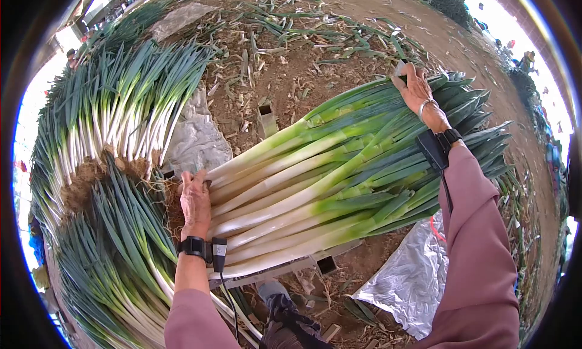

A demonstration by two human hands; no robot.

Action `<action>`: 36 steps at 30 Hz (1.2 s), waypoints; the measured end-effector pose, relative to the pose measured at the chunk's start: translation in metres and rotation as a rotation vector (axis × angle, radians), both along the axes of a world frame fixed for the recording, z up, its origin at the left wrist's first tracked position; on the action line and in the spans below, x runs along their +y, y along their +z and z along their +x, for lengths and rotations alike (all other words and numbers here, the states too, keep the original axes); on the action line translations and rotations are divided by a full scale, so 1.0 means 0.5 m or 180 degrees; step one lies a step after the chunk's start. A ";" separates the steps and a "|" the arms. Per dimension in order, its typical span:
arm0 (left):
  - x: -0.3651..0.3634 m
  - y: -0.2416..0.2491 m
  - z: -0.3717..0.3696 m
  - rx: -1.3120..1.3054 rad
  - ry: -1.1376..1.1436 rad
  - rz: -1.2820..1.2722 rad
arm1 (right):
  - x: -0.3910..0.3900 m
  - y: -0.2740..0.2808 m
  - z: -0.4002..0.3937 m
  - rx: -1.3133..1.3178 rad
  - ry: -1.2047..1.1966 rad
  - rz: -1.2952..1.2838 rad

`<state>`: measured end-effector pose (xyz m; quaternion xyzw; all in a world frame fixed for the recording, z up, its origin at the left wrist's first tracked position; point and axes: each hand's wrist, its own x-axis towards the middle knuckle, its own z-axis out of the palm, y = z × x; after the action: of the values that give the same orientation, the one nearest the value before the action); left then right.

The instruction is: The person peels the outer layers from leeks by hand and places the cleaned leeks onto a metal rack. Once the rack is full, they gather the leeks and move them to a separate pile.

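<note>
A thick bundle of long green onions [291,194] lies crosswise in front of me on a low metal frame [339,250], white stems to the left and dark leaves to the right. My left hand [195,202] is closed around the far left corner of the bundle, by the roots. At the far leafy edge, my right hand [416,93] has its fingers bent over the outer leaves. A small pale strip [399,68] shows by its fingertips. Both wrists carry a black strapped device with a cable.
More green onions [121,106] are piled at the left, with another heap [115,258] nearer me. Silver sheeting [195,134] lies beside them, and a second silver sheet [403,282] is at lower right. Leaf scraps [339,37] litter the soil. My shoe [271,290] is below the frame.
</note>
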<state>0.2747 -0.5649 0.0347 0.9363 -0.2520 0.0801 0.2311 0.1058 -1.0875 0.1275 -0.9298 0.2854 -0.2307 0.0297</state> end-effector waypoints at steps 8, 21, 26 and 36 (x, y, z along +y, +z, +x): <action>0.001 0.002 0.001 -0.0048 -0.0105 0.0010 | 0.230 0.058 0.012 0.0455 0.0796 -0.1398; 0.002 -0.013 -0.003 -0.0362 0.0037 0.0353 | 0.374 -0.069 0.149 0.1336 0.1654 -0.0699; 0.016 0.040 -0.034 0.0042 0.0121 0.0240 | 0.382 -0.048 0.137 0.1428 0.1433 -0.0721; 0.372 0.296 -0.398 0.0142 0.0032 -0.0084 | 0.480 0.144 -0.089 0.0283 0.2463 0.0015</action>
<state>0.0757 -0.3789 0.1825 0.9360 -0.2410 0.0637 0.2485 0.0614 -0.8476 0.1994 -0.9777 -0.0849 -0.1613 0.1043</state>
